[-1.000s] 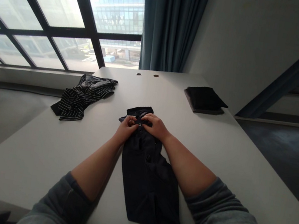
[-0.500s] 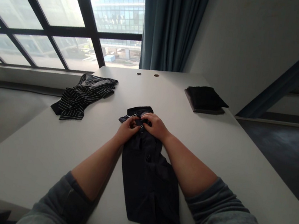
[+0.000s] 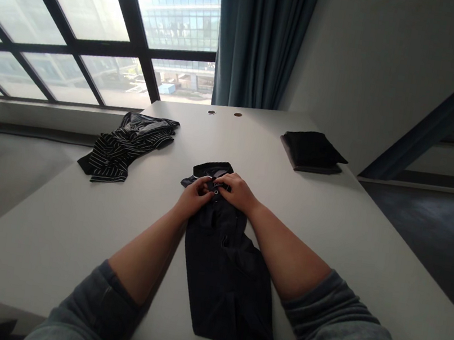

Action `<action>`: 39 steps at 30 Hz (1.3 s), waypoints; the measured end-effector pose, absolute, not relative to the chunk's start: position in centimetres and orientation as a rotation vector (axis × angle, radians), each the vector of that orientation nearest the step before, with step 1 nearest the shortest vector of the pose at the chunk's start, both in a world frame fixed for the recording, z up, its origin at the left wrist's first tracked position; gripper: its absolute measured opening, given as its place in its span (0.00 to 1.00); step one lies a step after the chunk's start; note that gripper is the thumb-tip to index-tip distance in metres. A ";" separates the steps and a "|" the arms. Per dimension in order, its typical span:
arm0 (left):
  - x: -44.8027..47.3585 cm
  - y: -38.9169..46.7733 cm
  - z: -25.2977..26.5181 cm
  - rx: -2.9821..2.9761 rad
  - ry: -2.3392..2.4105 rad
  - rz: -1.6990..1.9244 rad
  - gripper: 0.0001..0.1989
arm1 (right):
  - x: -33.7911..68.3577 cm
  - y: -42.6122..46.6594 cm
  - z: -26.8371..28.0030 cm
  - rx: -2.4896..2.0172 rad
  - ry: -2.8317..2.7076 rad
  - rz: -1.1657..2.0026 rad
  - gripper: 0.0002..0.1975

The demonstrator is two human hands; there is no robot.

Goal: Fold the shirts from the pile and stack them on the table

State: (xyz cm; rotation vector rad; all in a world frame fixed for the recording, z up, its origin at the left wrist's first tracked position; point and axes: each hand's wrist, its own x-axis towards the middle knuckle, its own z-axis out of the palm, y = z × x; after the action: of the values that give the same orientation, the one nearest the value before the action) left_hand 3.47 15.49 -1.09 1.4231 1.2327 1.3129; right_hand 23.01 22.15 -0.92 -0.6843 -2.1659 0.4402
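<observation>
A dark navy garment (image 3: pixel 227 283) lies lengthwise on the white table (image 3: pixel 143 271), its far end bunched and collar-like. My left hand (image 3: pixel 194 194) pinches the cloth at that far end, thumb and fingers pressed together near a small round light-rimmed button (image 3: pixel 215 192). Opposite it, my right hand (image 3: pixel 237 190) grips the same part from the right, fingertips almost meeting those of the left. A thin white edge shows beside the left fingers. The cloth between the fingertips is partly hidden by them. The near part of the garment lies flat with a few creases.
To the left lies a crumpled black-and-white striped garment (image 3: pixel 121 148). Folded dark cloths (image 3: pixel 313 151) are stacked at the far right of the table. Two round holes mark the far edge, with a blue curtain (image 3: pixel 259 38) and a window behind.
My fingertips have shifted very slightly on the garment's far end, both hands keeping their hold. Everything else stays where it was.
</observation>
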 end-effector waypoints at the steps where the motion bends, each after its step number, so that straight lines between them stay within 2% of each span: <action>1: 3.5 15.4 -1.1 1.408 1.215 1.315 0.25 | 23.0 22.2 -0.9 -0.678 -2.170 0.444 0.13; 8: 3.8 14.9 -0.3 1.421 1.147 1.339 0.11 | 23.0 22.3 -1.1 -0.677 -2.206 0.372 0.12; 15: 4.3 14.9 -0.5 1.524 1.345 1.332 0.13 | 22.6 22.2 -1.3 -0.675 -2.203 0.327 0.07; 22: 4.0 15.0 -1.1 1.750 1.585 1.239 0.05 | 22.6 21.9 -1.0 -0.684 -2.197 0.323 0.09; 33: 3.6 15.7 -2.3 1.667 1.465 1.339 0.18 | 22.8 21.9 -1.0 -0.772 -2.132 0.483 0.06; 39: 3.5 15.9 -2.2 1.631 1.366 1.337 0.11 | 22.7 22.0 -0.9 -0.815 -2.126 0.559 0.09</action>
State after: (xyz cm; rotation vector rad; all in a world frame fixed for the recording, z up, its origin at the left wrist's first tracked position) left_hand 3.55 15.88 -2.22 1.6310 1.3658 1.3373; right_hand 22.74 22.00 -0.93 -0.8154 -2.1256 0.5587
